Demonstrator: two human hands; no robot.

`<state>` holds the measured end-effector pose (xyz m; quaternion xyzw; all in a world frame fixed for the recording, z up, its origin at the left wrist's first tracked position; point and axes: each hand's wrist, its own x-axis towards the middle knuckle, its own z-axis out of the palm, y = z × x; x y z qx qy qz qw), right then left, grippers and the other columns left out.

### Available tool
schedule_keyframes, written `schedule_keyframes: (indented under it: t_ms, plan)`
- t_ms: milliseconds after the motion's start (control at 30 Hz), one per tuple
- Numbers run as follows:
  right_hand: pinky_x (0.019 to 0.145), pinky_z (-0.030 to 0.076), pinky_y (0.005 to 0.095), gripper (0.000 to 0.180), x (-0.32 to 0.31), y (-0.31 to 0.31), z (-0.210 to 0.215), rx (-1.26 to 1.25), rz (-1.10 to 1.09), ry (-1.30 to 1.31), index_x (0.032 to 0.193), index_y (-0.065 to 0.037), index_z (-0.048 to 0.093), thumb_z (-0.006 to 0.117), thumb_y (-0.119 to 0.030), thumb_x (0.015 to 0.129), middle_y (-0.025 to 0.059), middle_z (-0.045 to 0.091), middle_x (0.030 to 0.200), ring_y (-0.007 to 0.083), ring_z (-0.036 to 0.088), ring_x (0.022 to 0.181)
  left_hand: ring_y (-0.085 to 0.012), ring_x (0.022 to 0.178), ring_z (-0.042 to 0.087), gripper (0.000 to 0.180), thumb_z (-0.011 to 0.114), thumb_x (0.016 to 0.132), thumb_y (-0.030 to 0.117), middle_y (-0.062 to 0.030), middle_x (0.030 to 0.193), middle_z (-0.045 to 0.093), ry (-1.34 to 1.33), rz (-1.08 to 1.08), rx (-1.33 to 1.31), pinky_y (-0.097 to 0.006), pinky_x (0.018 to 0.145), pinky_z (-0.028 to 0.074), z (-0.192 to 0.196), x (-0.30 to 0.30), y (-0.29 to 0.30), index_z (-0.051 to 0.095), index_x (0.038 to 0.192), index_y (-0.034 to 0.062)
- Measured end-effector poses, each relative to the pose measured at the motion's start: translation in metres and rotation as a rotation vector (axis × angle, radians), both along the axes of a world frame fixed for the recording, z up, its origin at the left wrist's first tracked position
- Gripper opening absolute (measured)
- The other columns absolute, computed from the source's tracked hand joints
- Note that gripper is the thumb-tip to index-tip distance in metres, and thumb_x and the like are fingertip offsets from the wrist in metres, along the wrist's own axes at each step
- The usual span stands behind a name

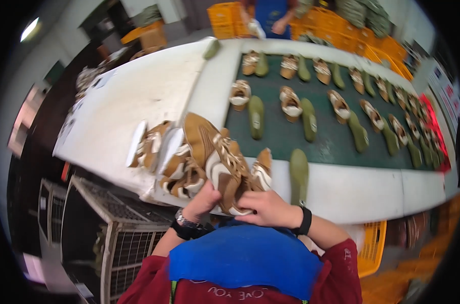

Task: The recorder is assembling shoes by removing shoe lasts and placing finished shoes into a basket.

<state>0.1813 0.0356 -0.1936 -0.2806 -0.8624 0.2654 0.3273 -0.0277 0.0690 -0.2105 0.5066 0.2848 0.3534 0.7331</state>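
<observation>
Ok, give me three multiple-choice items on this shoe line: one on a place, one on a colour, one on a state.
1. Where does the tan-and-white lace-up shoe upper sit?
A. in both hands
B. on the dark green belt
C. in a crate

2. What colour are the foot-shaped lasts on the dark green conveyor belt?
A. red
B. olive green
C. white

3. How is the left hand?
A. flat on the white table
B. gripping the upper
C. out of view

Answers: 1 A, since the left hand and right hand both clasp it over the white table edge; 2 B, each last beside a shoe is olive green; 3 B, its fingers close on the upper's lower edge.
</observation>
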Motion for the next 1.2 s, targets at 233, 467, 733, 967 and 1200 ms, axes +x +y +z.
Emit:
schedule_keyframes:
  t_ms: [233, 467, 733, 967, 1200]
  plan:
    - [0.063, 0.051, 0.0309, 0.029, -0.016, 0.001, 0.002, -0.053, 0.116, 0.030, 0.100, -0.008, 0.059, 0.068, -0.020, 0.075, 0.0085, 0.058, 0.098, 0.0256, 0.061, 0.075, -0.0138, 0.110, 0.047, 0.065, 0.069, 0.076, 0.023, -0.0045, 0.122, 0.049, 0.066, 0.266, 0.003, -0.029, 0.095, 0.037, 0.016, -0.005, -0.005, 0.037, 0.129, 0.0024]
    - [0.073, 0.049, 0.0340, 0.036, 0.080, 0.011, -0.036, -0.109, -0.581, -0.084, 0.109, -0.004, 0.056, 0.065, -0.009, 0.075, 0.0180, 0.055, 0.108, 0.0310, 0.059, 0.083, -0.0164, 0.100, 0.054, 0.044, 0.059, 0.085, 0.023, -0.0067, 0.112, 0.055, -0.178, 0.773, -0.024, -0.032, 0.088, 0.045, 0.002, -0.118, -0.008, 0.046, 0.121, 0.0010]
    - [0.064, 0.048, 0.0413, 0.068, 0.119, -0.014, -0.116, -1.001, -0.831, -0.465, 0.134, -0.012, 0.031, 0.062, -0.039, 0.079, 0.0184, 0.063, 0.080, 0.0363, 0.062, 0.074, -0.0163, 0.097, 0.057, 0.036, 0.057, 0.087, 0.024, -0.0078, 0.108, 0.059, -0.337, 1.200, 0.048, -0.030, 0.087, 0.047, 0.023, -0.186, -0.043, 0.052, 0.115, 0.0010]
    - [0.062, 0.048, 0.0417, 0.078, 0.090, -0.008, -0.127, -0.442, -0.825, -0.652, 0.139, -0.014, 0.018, 0.061, -0.035, 0.077, 0.0181, 0.064, 0.078, 0.0353, 0.062, 0.072, -0.0194, 0.109, 0.051, 0.055, 0.044, 0.091, 0.047, -0.0093, 0.121, 0.052, -0.334, 1.055, 0.019, -0.034, 0.095, 0.042, 0.022, -0.136, -0.047, 0.044, 0.125, 0.0039]
    - [0.062, 0.048, 0.0431, 0.071, 0.090, -0.007, -0.132, -0.459, -0.847, -0.608, 0.137, -0.015, 0.022, 0.058, -0.025, 0.076, 0.0177, 0.063, 0.076, 0.0358, 0.062, 0.070, -0.0222, 0.105, 0.053, 0.058, 0.040, 0.090, 0.050, -0.0105, 0.119, 0.053, -0.460, 1.021, 0.067, -0.038, 0.090, 0.046, 0.042, -0.125, -0.055, 0.043, 0.126, 0.0037]
